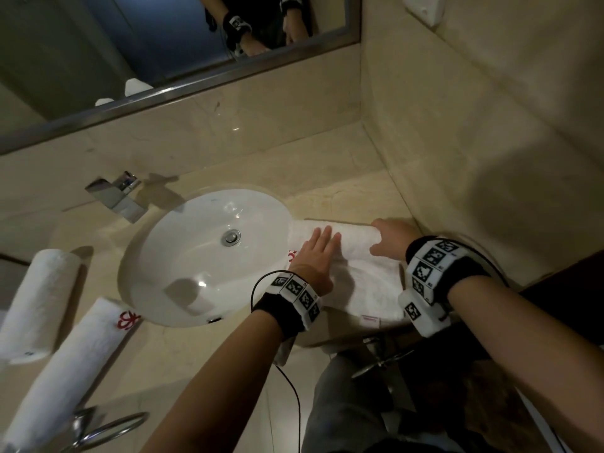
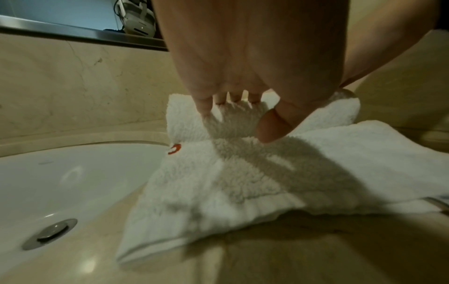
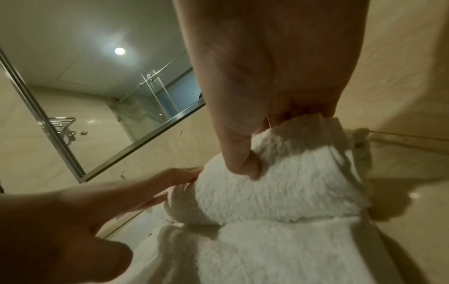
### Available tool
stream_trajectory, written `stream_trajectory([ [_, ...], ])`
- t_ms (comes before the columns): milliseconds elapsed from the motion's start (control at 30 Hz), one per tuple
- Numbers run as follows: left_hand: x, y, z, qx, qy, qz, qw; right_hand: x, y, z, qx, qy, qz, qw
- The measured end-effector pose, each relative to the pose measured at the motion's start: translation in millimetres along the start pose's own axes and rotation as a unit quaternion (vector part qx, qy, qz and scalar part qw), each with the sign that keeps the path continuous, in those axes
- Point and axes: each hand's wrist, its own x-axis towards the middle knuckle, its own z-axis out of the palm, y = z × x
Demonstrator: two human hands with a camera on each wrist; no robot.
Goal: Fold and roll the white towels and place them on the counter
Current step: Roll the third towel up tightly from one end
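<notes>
Towel (image 1: 366, 282), white, third of the lot: lies on the worktop (image 1: 353, 197) to the right of the sink (image 1: 157, 276), its left edge overhanging the basin rim. Far end already rolled into a thick cylinder; near half flat, running toward me.

Step in hand, as I judge it: rolling, about half done. Two finished rolls (image 1: 42, 299) lie at the left of the sink, one showing a red emblem (image 1: 125, 319).

My left hand (image 1: 315, 259): released, fingers straight and flat, pressing the roll near its left end. The left wrist view shows the fingertips (image 2: 204, 107) sunk in the pile.

My right hand (image 1: 390, 238): grip curled over the right end of the roll, thumb (image 3: 243, 165) dug into the front, fingers wrapped over the top.

Next move, as I judge it: draw the roll toward me over the flat half, both ends level and tight, so that it does not cone or slacken.

In the way:
- sink bowl just beside the left end, where an overhanging edge could sag in
- side wall (image 1: 490, 125) near the right end
- worktop front edge, which the flat tail reaches

Also present: tap (image 1: 121, 197) behind the sink, mirror (image 1: 147, 53) above, chrome ring (image 1: 108, 429) at lower left.
</notes>
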Motion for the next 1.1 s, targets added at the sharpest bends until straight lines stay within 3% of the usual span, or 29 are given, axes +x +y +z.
stream_trajectory([
  [267, 11.3, -12.3, -22.3, 0.052, 0.106, -0.008, 0.993, -23.0, -5.0, 7.3, -0.126, 0.058, -0.099, 0.985],
  [533, 15.1, -48.0, -19.0, 0.001, -0.041, -0.107, 0.993, -11.0, -12.6, -14.1, -0.240, 0.017, -0.144, 0.960],
  [700, 10.8, -51.5, -5.9, -0.052, -0.041, -0.066, 0.996, 2.6, -16.2, -26.0, -0.222, -0.033, -0.141, 0.964],
  [867, 9.5, -54.0, -5.4, -0.076, -0.051, -0.085, 0.992, 8.6, -13.2, -29.3, -0.210, -0.052, -0.114, 0.970],
  [1100, -2.7, -49.8, 4.6, -0.079, -0.005, -0.051, 0.996, -0.5, -6.6, -1.1, -0.227, 0.012, -0.091, 0.970],
])
